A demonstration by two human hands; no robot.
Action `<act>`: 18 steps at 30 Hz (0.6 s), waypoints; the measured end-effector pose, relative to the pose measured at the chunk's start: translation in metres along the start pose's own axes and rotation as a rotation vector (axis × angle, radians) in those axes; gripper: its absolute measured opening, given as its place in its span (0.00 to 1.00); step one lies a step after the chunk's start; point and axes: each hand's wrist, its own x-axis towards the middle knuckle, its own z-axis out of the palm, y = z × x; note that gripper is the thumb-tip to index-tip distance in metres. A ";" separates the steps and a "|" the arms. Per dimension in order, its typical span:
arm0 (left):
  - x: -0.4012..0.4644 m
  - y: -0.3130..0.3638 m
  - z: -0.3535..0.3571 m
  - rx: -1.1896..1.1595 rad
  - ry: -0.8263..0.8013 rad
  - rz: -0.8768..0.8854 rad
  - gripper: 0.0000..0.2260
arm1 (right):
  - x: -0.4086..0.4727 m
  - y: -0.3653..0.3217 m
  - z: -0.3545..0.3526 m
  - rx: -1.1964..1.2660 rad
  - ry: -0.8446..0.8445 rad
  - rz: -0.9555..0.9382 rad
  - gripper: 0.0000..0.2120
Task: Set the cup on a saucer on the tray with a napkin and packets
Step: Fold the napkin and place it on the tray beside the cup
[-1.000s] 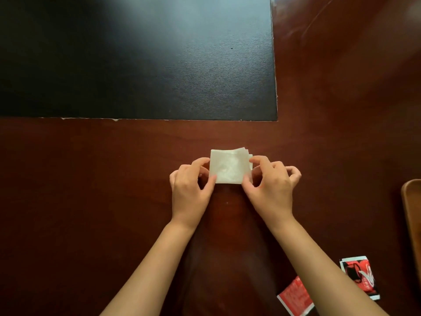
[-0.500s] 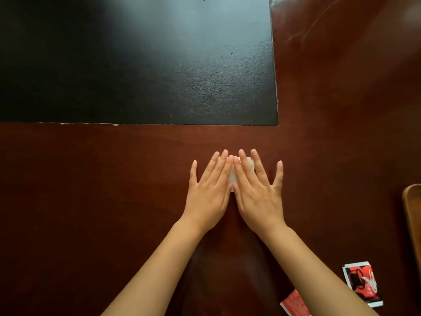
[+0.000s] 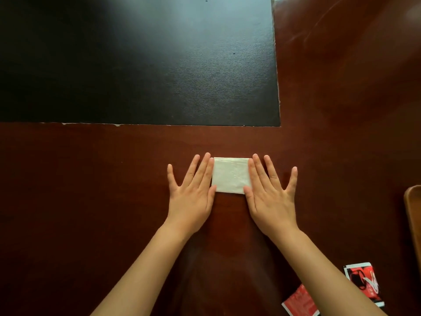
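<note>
A folded white napkin (image 3: 230, 174) lies flat on the dark red wooden table (image 3: 91, 201). My left hand (image 3: 193, 190) rests flat beside the napkin's left edge with fingers spread, touching it. My right hand (image 3: 270, 192) lies flat at the napkin's right edge, its fingers overlapping that side slightly. Two red packets (image 3: 362, 286) (image 3: 299, 304) lie at the lower right, partly hidden by my right forearm. A sliver of the wooden tray (image 3: 413, 215) shows at the right border. No cup or saucer is in view.
A large black mat (image 3: 136, 60) covers the far left and middle of the table, its near edge just beyond the napkin. Bare polished wood lies to the right of the mat and around my arms.
Both hands went from pinching the napkin's lower corners to pressing flat over it, then slid apart sideways, uncovering the napkin between them.
</note>
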 end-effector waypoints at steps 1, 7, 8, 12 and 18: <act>-0.003 0.003 -0.002 -0.043 0.031 -0.043 0.24 | 0.000 -0.001 0.000 0.000 -0.001 0.002 0.26; -0.016 0.027 -0.026 -0.885 0.169 -0.393 0.18 | 0.000 -0.002 0.002 0.008 0.020 0.001 0.27; -0.013 0.030 -0.030 -1.009 0.115 -0.453 0.18 | 0.000 -0.002 0.002 0.010 0.024 0.001 0.27; 0.004 0.030 -0.040 -1.246 -0.008 -0.610 0.18 | -0.001 -0.003 0.002 0.016 0.028 -0.001 0.27; 0.029 0.014 -0.049 -1.032 -0.146 -0.566 0.07 | 0.000 -0.002 0.003 0.022 0.036 -0.003 0.27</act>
